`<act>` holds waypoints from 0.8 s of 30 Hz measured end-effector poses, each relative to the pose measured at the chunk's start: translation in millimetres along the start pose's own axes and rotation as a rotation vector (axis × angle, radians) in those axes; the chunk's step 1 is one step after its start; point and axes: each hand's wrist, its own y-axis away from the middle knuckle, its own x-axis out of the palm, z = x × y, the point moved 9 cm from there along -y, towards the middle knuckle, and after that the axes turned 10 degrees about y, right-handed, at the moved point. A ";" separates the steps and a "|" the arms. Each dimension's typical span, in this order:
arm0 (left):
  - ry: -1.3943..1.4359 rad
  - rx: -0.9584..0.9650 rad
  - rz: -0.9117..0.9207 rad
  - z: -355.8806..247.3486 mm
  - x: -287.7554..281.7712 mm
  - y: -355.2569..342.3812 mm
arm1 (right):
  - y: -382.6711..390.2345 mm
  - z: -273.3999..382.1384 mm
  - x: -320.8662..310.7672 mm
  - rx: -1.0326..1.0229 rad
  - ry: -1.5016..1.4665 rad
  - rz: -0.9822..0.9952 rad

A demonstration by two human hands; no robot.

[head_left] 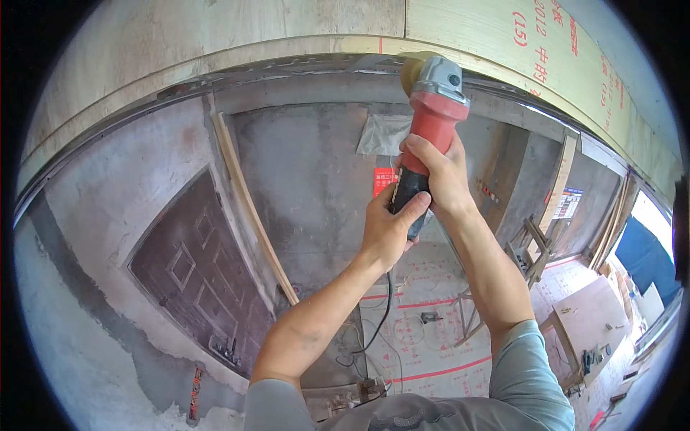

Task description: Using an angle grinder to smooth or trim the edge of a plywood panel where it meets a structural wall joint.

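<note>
Both of my arms reach up with an angle grinder, red-bodied with a grey metal head and a black rear handle. My left hand is wrapped round the black rear part. Higher up, my right hand grips the red body, thumb across it. The yellowish disc at the grinder's head is at the lower edge of a wooden board overhead; whether it touches the wood I cannot tell. A black cord hangs from the tool's rear end toward the floor.
A brown panelled door stands at left, beside a leaning timber strip. Printed protective sheeting covers the floor, with cables lying on it. At right are a wooden trestle and a work table with small tools.
</note>
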 end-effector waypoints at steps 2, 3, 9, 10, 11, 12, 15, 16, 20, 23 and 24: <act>0.027 -0.013 -0.027 -1.9 -2.3 -1.5 | -5.3 -0.7 4.5 -0.021 -0.001 0.027; 0.031 -0.008 -0.024 -2.5 -3.8 -2.8 | -7.0 -2.0 6.5 -0.017 0.038 0.031; 0.054 0.011 -0.044 -1.2 -3.3 -12.4 | -18.0 -5.8 5.1 -0.006 0.067 0.048; 0.064 0.013 -0.043 -0.9 -3.4 -14.6 | -19.7 -6.4 4.8 -0.003 0.070 0.045; 0.074 0.014 -0.041 -0.3 -3.9 -16.8 | -22.1 -7.4 4.8 -0.004 0.069 0.046; 0.072 0.016 -0.045 -0.2 -5.3 -18.7 | -24.7 -9.0 5.9 0.000 0.064 0.050; 0.101 0.026 -0.034 -0.7 -7.3 -22.1 | -26.7 -10.2 8.8 0.013 0.047 0.049; 0.088 0.030 -0.043 -1.1 -8.1 -22.5 | -27.2 -10.5 8.4 0.020 0.040 0.041; 0.077 0.045 -0.036 -3.3 -9.2 -24.9 | -32.1 -12.1 11.6 0.011 0.016 0.067; 0.088 0.040 -0.039 0.5 -12.1 -26.3 | -33.0 -12.2 11.3 -0.009 0.051 0.051; 0.088 0.040 -0.042 0.9 -14.8 -26.4 | -31.2 -12.7 9.8 -0.011 0.047 0.032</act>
